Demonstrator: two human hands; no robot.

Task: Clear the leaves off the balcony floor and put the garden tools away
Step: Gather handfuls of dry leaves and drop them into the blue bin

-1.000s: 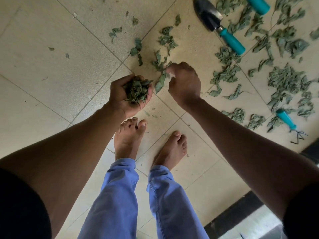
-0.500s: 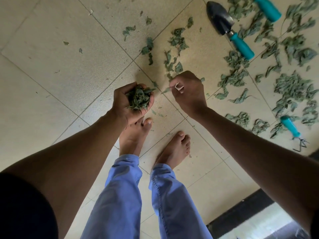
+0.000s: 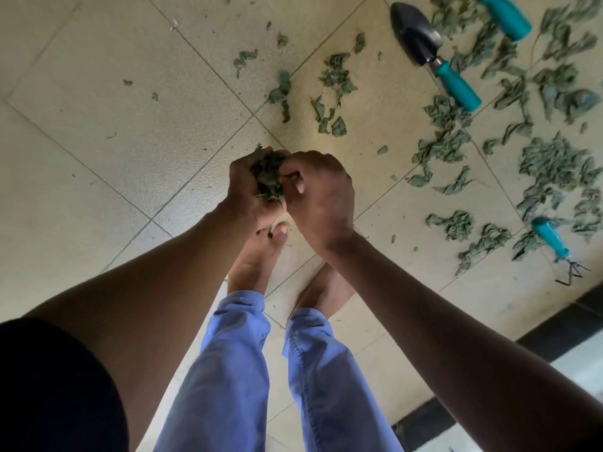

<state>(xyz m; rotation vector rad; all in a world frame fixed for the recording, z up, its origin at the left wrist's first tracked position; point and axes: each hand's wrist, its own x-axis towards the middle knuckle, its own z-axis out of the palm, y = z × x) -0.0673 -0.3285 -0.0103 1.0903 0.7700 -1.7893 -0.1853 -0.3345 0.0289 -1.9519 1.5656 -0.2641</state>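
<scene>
Pale square tiles point(image 3: 107, 102) cover the balcony floor, crossed by diagonal grout lines, with a dark threshold strip point(image 3: 554, 324) along the lower right. Most of the loose leaves point(image 3: 551, 164) lie scattered over the right half of the floor, with a thinner patch point(image 3: 331, 89) just ahead of the hands. Two bare feet and blue trouser legs point(image 3: 228, 370) stand on the tiles below. Among the leaves rest three teal-handled tools: a trowel point(image 3: 434, 57) with a dark blade, a small hand rake point(image 3: 559, 247) near the threshold, and a third handle point(image 3: 505, 14) cut off by the top edge. The left hand point(image 3: 246, 194) is cupped around a wad of gathered leaves point(image 3: 268, 177). The right hand point(image 3: 321, 194) is touching it, fingers curled in against the wad, seemingly tucking more in; whether it pinches any leaf I cannot tell. The step in hand appears to be gathering by the handful, and most of the work remains. The next move likely calls for reaching to the nearest patch without spilling the full left hand.
</scene>
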